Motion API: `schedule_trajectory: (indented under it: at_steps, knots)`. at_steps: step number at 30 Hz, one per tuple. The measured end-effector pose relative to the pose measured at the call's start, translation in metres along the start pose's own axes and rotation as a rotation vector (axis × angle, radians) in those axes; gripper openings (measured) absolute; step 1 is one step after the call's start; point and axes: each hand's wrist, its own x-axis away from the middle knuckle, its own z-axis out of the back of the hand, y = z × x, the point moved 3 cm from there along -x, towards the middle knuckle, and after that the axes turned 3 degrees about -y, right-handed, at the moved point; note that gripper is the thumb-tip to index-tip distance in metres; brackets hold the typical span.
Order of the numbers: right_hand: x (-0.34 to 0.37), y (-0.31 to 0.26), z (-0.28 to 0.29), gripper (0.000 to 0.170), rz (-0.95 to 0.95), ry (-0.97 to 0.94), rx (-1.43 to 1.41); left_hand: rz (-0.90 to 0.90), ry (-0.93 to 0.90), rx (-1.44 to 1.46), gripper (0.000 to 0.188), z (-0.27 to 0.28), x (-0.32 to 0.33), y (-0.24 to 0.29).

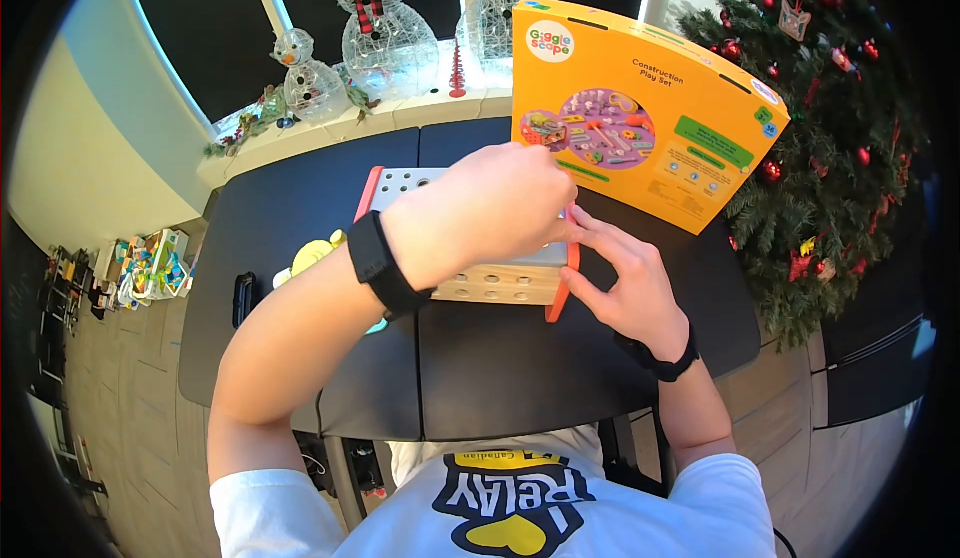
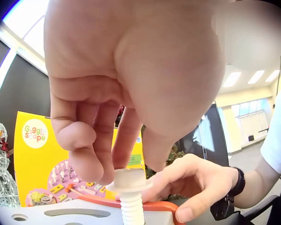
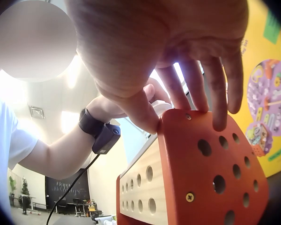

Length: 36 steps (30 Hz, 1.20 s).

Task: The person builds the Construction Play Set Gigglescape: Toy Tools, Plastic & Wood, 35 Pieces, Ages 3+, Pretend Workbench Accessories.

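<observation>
A toy workbench (image 1: 500, 286) with a grey perforated top, wooden side and red end panels stands on the table. My left hand (image 1: 485, 203) reaches over its top with the fingers curled down. Its fingertips are around the head of a white toy screw (image 2: 131, 187), which stands upright at the grey top; in the head view this hand hides the screw. My right hand (image 1: 630, 283) rests on the workbench's right end. Its thumb touches the top corner of the red end panel (image 3: 210, 168), and its fingers extend along the upper edge, spread apart.
A yellow play set box (image 1: 640, 108) stands behind the workbench at the right. Yellow and teal toy pieces (image 1: 315, 253) lie left of the workbench, and a black object (image 1: 244, 300) lies near the left edge of the black table (image 1: 530, 378). A decorated tree (image 1: 810, 158) stands at right.
</observation>
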Motion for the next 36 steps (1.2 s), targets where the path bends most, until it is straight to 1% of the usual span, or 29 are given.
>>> schedule_trajectory:
  at_steps: [2,5,8,11,14,17,20,23,24,26,28,29,32,35,36]
  knots:
    - [0.000,0.000,-0.001,0.044,0.008,0.013,0.002,0.053,-0.057,-0.096,0.016,-0.003,-0.001,0.004]
    - [0.001,0.001,-0.001,0.044,0.015,0.021,0.007,0.026,-0.068,-0.054,0.013,-0.006,-0.003,0.000]
    - [0.001,0.002,-0.001,0.043,0.020,0.012,0.019,-0.275,0.041,0.155,0.017,-0.008,0.001,-0.012]
    - [-0.001,-0.001,0.002,0.042,0.015,-0.002,0.023,-0.395,0.167,0.155,0.025,-0.013,0.003,-0.013]
    - [-0.005,-0.003,0.007,0.041,0.047,-0.014,0.039,-0.204,0.174,0.134,0.023,-0.009,0.006,-0.007]
    - [-0.009,-0.002,0.010,0.041,0.079,-0.042,0.023,0.018,0.093,-0.011,0.022,-0.010,0.002,0.000]
    - [-0.009,-0.002,0.010,0.042,0.073,-0.038,-0.001,0.029,0.049,-0.090,0.021,-0.019,0.000,0.000]
    - [-0.010,-0.001,0.009,0.043,0.073,-0.055,-0.020,-0.053,0.071,0.001,0.013,-0.018,0.000,-0.003]
    - [-0.010,0.000,0.009,0.043,0.063,-0.060,-0.033,-0.108,0.076,0.033,0.012,-0.017,0.000,-0.004]
    - [-0.010,-0.001,0.009,0.044,0.046,-0.070,-0.057,-0.216,0.089,0.098,0.015,-0.015,0.002,-0.007]
    - [-0.010,0.000,0.010,0.043,0.051,-0.076,-0.056,-0.276,0.087,0.187,0.020,-0.012,0.005,-0.009]
    - [-0.010,0.001,0.010,0.043,0.054,-0.079,-0.056,-0.304,0.085,0.231,0.022,-0.012,0.006,-0.009]
    - [-0.010,0.000,0.010,0.042,0.057,-0.068,-0.061,-0.322,0.178,0.307,0.017,-0.014,0.005,-0.013]
    - [-0.010,-0.001,0.009,0.041,0.050,-0.060,-0.078,-0.137,0.212,0.178,0.014,-0.012,0.009,-0.004]
    - [-0.009,0.000,0.009,0.041,0.055,-0.059,-0.069,-0.075,0.166,0.120,0.013,-0.015,0.007,-0.002]
